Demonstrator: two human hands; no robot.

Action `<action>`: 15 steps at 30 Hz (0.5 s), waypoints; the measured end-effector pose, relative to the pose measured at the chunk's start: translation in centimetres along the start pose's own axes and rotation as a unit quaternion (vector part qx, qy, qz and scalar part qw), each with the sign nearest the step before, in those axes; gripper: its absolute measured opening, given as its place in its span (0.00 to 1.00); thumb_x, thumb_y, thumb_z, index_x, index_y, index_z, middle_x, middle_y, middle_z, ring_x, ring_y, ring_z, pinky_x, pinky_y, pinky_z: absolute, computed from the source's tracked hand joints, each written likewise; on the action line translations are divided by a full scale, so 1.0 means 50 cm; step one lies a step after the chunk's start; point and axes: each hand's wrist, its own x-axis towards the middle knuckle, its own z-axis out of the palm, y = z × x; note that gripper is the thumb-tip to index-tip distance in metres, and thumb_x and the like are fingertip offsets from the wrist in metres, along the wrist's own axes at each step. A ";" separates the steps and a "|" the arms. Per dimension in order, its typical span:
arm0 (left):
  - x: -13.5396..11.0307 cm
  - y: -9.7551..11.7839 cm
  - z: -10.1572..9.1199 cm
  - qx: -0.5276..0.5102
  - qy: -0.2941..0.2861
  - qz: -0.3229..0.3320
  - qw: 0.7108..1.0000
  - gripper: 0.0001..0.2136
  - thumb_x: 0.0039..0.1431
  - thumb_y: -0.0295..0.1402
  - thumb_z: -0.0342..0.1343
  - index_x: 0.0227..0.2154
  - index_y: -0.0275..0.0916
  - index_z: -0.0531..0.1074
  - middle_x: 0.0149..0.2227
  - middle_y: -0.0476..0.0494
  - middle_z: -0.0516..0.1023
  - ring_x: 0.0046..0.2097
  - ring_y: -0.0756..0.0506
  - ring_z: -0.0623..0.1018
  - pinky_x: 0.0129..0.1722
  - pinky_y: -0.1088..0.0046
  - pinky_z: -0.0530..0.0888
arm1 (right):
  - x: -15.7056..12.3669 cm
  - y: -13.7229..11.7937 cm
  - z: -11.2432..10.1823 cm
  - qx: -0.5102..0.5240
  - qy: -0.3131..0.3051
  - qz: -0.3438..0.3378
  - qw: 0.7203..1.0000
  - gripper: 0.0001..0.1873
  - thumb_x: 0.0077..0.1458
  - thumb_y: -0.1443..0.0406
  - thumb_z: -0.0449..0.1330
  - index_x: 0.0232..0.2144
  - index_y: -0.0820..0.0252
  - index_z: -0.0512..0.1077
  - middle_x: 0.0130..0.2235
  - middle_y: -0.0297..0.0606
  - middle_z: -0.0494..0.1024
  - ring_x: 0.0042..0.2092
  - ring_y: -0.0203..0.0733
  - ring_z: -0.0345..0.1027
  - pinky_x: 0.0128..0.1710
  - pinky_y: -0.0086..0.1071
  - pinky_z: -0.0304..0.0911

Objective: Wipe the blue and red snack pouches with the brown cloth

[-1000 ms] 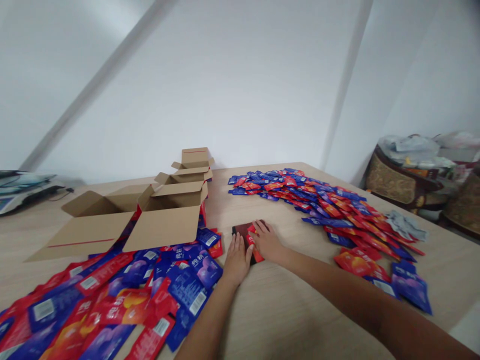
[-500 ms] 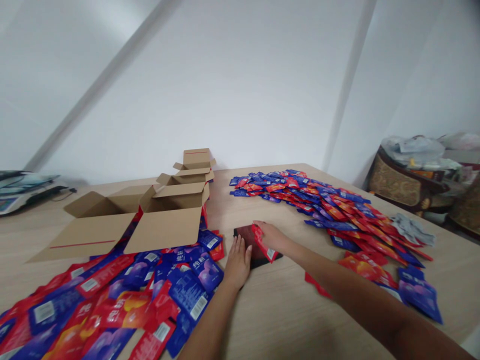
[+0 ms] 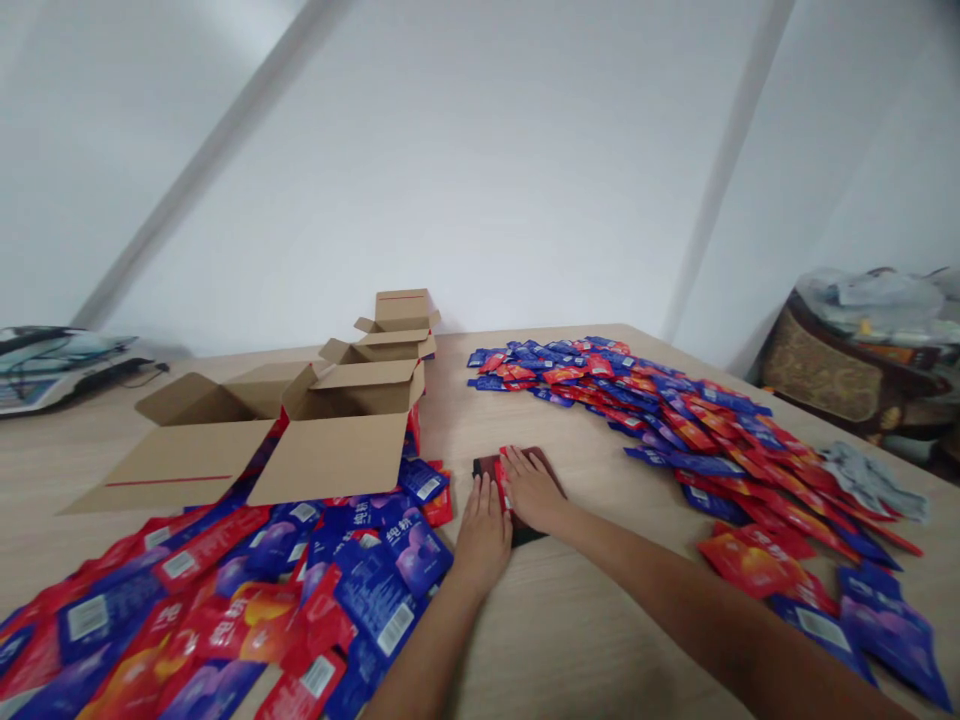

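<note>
My left hand (image 3: 484, 530) lies flat on the wooden table (image 3: 570, 640), fingers stretched out, at the left edge of a dark flat pad (image 3: 551, 468). My right hand (image 3: 531, 488) presses palm down on a red sachet (image 3: 501, 484) that rests on that pad, fingers spread and flat. The two hands sit side by side, almost touching. A heap of red and blue sachets (image 3: 225, 590) lies just left of my left hand. A second long spread of red and blue sachets (image 3: 675, 420) runs along the right side of the table.
An open cardboard box (image 3: 300, 430) lies on its side behind the left heap, with smaller open boxes (image 3: 394, 330) behind it. A device with cables (image 3: 45, 365) sits far left. Crumpled grey wrappers (image 3: 862, 475) lie at the right. Baskets (image 3: 832, 365) stand off the table.
My right hand, which held a red sachet lifted at an angle half a second ago, has laid it down on the dark pad and flattened over it. The left hand stayed in place.
</note>
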 end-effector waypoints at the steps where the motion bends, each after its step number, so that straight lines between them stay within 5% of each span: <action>1: 0.000 0.001 -0.002 -0.007 0.001 -0.004 1.000 0.25 0.62 0.35 0.37 0.59 0.23 0.52 0.63 0.27 0.49 0.64 0.38 0.46 0.59 0.55 0.57 | 0.015 0.005 -0.002 -0.001 -0.003 0.003 1.000 0.27 0.62 0.63 0.37 0.60 0.68 0.53 0.63 0.47 0.50 0.64 0.43 0.39 0.61 0.43 0.38; 5: -0.001 0.005 -0.018 -0.052 -0.005 -0.018 0.999 0.26 0.64 0.39 0.33 0.59 0.25 0.52 0.63 0.30 0.49 0.64 0.40 0.46 0.60 0.56 0.55 | 0.029 0.009 -0.010 0.002 -0.015 0.012 1.000 0.27 0.62 0.62 0.38 0.60 0.68 0.54 0.63 0.48 0.52 0.64 0.45 0.40 0.60 0.45 0.39; 11: 0.005 0.006 -0.033 -0.115 -0.029 -0.056 0.991 0.27 0.65 0.41 0.30 0.58 0.26 0.54 0.63 0.32 0.52 0.64 0.43 0.48 0.62 0.60 0.52 | -0.066 0.001 -0.033 0.023 -0.037 -0.037 0.998 0.26 0.62 0.61 0.39 0.60 0.63 0.54 0.63 0.44 0.51 0.64 0.44 0.38 0.60 0.45 0.37; 15: 0.007 0.006 -0.035 -0.123 -0.028 -0.062 0.990 0.27 0.65 0.40 0.30 0.57 0.23 0.56 0.62 0.31 0.52 0.64 0.42 0.48 0.62 0.61 0.51 | -0.101 0.004 -0.063 0.038 -0.012 0.038 0.998 0.28 0.61 0.55 0.43 0.59 0.60 0.55 0.60 0.47 0.57 0.61 0.49 0.47 0.57 0.43 0.45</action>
